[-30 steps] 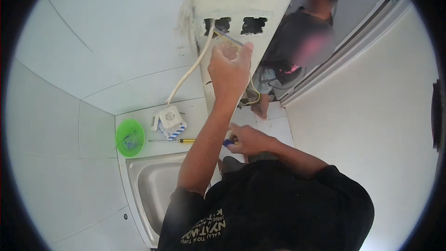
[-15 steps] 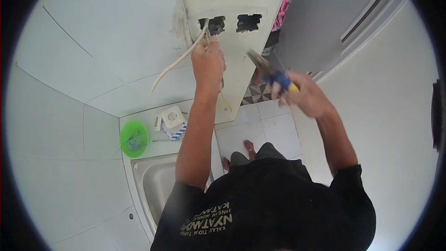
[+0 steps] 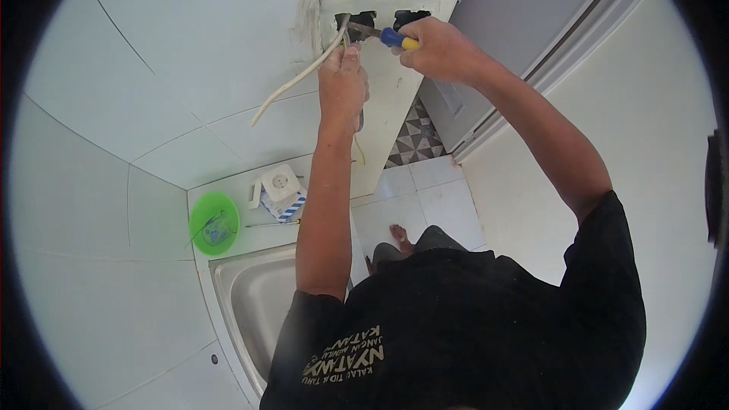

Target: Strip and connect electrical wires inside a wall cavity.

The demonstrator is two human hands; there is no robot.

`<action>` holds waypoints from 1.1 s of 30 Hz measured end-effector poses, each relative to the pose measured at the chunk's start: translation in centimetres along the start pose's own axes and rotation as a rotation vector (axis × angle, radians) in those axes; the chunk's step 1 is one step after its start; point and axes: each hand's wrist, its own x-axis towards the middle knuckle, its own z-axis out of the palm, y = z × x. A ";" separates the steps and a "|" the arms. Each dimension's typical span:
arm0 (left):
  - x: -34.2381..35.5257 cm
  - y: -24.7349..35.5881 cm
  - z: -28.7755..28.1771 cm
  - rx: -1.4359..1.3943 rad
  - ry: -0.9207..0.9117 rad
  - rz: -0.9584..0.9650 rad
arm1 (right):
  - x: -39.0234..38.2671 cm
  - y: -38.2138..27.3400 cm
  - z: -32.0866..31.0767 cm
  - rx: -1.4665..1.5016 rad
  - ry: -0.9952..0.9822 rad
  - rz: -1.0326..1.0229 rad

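A cream cable (image 3: pixel 296 82) comes out of the left square hole (image 3: pixel 367 18) in the wall panel and hangs down to the left. Below that hole, my left hand (image 3: pixel 343 91) is closed around thin wires (image 3: pixel 346 39) that come from it. A yellowish wire (image 3: pixel 362 153) dangles under this hand, beside something dark that I cannot make out. My right hand (image 3: pixel 440 52) grips pliers (image 3: pixel 391 36) with blue and yellow handles. Their metal jaws reach across the hole to the wires and cable; whether they bite on one is too small to tell.
A second hole (image 3: pixel 411 17) lies right of the first, partly behind my right hand. Lower left, a green bowl (image 3: pixel 196 220) and a white wall socket (image 3: pixel 281 182) stand on the counter by a steel sink (image 3: pixel 228 288). A grey door (image 3: pixel 516 23) is at the right.
My right hand has brought the pliers up and left, from away at the right to the hole's wires. The left hand keeps its hold below the hole. The view has shifted slightly.
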 end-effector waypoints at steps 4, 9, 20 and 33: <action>0.0 0.2 -0.2 0.034 -0.013 -0.023 | 0.3 -0.4 0.2 -0.006 -0.004 0.043; 0.0 0.5 -0.3 0.063 -0.014 -0.040 | 0.7 -0.2 0.4 -0.028 0.001 0.028; 0.2 1.0 -0.9 0.050 -0.078 -0.076 | 1.8 1.4 0.3 -0.219 -0.001 -0.190; 1.5 3.9 -3.5 0.292 -0.210 -0.191 | 0.2 0.3 1.3 -0.767 0.278 -0.502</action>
